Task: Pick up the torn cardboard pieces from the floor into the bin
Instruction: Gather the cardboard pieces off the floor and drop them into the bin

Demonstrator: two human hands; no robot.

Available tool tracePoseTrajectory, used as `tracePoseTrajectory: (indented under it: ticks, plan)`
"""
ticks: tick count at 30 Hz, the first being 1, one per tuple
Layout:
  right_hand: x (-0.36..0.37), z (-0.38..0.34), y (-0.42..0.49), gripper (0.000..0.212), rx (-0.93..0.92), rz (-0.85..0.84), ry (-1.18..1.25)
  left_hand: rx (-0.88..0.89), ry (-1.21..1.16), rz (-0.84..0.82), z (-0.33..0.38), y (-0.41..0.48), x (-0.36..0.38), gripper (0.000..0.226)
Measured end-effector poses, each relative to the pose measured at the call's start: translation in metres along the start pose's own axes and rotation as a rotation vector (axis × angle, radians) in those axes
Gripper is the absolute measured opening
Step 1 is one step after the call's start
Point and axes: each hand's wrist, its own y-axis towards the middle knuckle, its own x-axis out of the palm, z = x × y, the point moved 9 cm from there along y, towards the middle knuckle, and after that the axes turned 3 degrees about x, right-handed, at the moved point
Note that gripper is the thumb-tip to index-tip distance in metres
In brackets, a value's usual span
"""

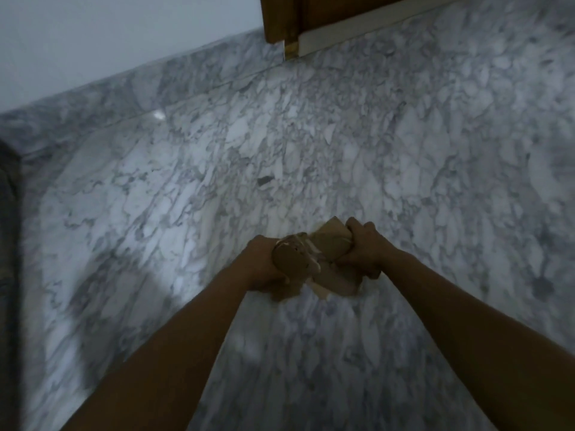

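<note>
Both my arms reach forward over the marble floor (186, 181). A bundle of brown torn cardboard pieces (323, 262) is held between my two hands above the floor. My left hand (264, 262) grips the bundle's left end, fingers curled under it. My right hand (362, 248) grips its right end, fingers wrapped over the top. The pieces are crumpled together, with pale torn edges showing in the middle. No bin is in view, and no loose cardboard lies on the visible floor.
A marble skirting (124, 88) runs along the pale wall at the upper left. A brown wooden door frame (281, 20) with a white strip at its foot stands at the top. A dark edge (7, 213) lies at the far left.
</note>
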Motion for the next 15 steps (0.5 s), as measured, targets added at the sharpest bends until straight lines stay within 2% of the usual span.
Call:
tracePoseTrajectory:
  ticks: [3, 5, 9, 12, 15]
  plan:
    - [-0.023, 0.012, -0.009, 0.076, 0.014, 0.048, 0.139, -0.032, 0.047, 0.092, -0.001, 0.014, 0.012, 0.046]
    - [-0.047, 0.021, -0.013, 0.073, 0.042, 0.106, 0.127, -0.076, 0.048, 0.114, -0.004, 0.019, 0.013, 0.055]
    - [-0.077, 0.031, -0.022, 0.063, 0.127, 0.109, 0.194, -0.233, -0.134, 0.101, -0.023, 0.013, 0.012, 0.069]
    - [-0.068, 0.013, -0.028, 0.060, 0.094, 0.087, 0.210, -0.290, -0.170, 0.108, -0.038, 0.004, 0.004, 0.055]
    - [-0.020, -0.003, -0.023, 0.051, 0.083, 0.044, 0.173, -0.329, -0.217, 0.183, -0.060, -0.011, -0.021, 0.052]
